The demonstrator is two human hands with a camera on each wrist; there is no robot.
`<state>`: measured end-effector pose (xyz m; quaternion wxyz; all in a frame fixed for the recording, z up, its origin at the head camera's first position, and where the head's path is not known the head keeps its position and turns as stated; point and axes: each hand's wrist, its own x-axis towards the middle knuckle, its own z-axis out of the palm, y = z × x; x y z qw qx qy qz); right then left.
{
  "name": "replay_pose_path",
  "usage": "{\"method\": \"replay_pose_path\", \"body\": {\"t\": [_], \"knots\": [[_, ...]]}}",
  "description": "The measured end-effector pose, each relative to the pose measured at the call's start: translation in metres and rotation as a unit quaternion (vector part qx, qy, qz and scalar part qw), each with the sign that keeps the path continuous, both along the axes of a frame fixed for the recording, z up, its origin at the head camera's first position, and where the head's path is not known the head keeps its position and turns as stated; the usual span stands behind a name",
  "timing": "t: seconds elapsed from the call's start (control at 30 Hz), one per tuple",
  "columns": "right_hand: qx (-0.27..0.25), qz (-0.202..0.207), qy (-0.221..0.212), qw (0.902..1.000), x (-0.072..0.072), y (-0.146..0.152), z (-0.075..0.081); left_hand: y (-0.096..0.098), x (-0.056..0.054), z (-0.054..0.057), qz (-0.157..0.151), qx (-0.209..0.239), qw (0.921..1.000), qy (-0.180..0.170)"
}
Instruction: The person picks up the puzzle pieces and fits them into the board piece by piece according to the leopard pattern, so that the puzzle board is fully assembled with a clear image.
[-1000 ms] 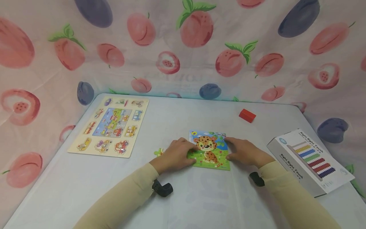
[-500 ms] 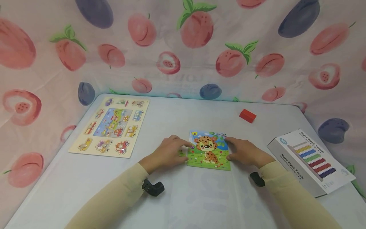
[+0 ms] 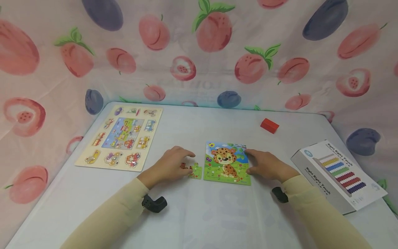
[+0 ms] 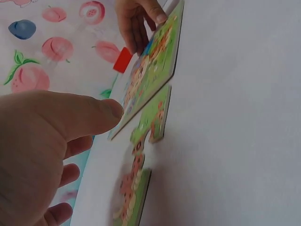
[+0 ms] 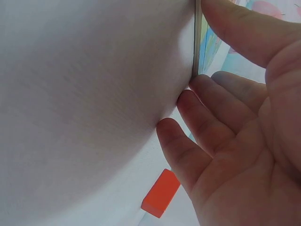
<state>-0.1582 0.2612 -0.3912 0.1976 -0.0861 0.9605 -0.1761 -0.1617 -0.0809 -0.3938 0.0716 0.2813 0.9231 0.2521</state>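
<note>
A jigsaw puzzle (image 3: 228, 164) with a leopard cub on grass lies flat at the middle of the table. Just off its left side are two loose puzzle pieces, a green one (image 4: 153, 115) and a spotted one (image 4: 134, 200). My left hand (image 3: 170, 165) is over these pieces, its thumb and fingers spread apart with nothing between them in the left wrist view. At the puzzle's right side, my right hand (image 3: 266, 165) touches the edge with thumb and fingertips, its fingers loosely extended. The left hand partly hides the spotted piece in the head view.
A wooden vehicle puzzle board (image 3: 116, 138) lies at the back left. Behind the leopard puzzle, to the right, sits a red block (image 3: 269, 126). A white box (image 3: 337, 176) labelled "Right Right Touch" stands at the right. Fruit-printed cloth (image 3: 199, 83) rises along the table's back.
My left hand has drawn left from the leopard puzzle's left edge, and the loose pieces beside it now show. The right hand has stayed at the right edge.
</note>
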Motion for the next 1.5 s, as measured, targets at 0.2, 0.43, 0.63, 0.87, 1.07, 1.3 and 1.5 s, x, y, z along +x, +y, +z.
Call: {"method": "replay_pose_path", "body": {"t": [0.2,0.43,0.63,0.87,1.07,1.3,1.5], "knots": [[-0.001,0.003,-0.001,1.0,0.0,0.001,0.0,-0.016,0.0,-0.006,0.012,-0.001,0.9999,-0.009],[-0.001,0.001,-0.004,1.0,-0.001,0.001,-0.001,-0.03,0.001,-0.012,0.027,-0.005,0.9995,-0.013],[0.006,-0.002,-0.003,1.0,-0.001,0.001,-0.002,-0.04,0.002,-0.015,0.034,-0.006,0.999,-0.028],[0.002,0.0,-0.002,1.0,-0.001,0.002,-0.003,-0.044,0.001,-0.017,0.037,-0.013,0.9987,-0.032],[0.002,0.0,-0.002,1.0,-0.001,0.002,-0.002,-0.045,0.001,-0.016,0.045,-0.016,0.9981,-0.039],[0.0,0.004,0.002,1.0,0.001,0.0,0.0,-0.045,0.0,-0.013,0.046,-0.023,0.9977,-0.044],[0.001,0.006,0.003,1.0,0.001,0.0,0.002,-0.047,-0.002,-0.011,0.032,-0.046,0.9982,-0.022]]}}
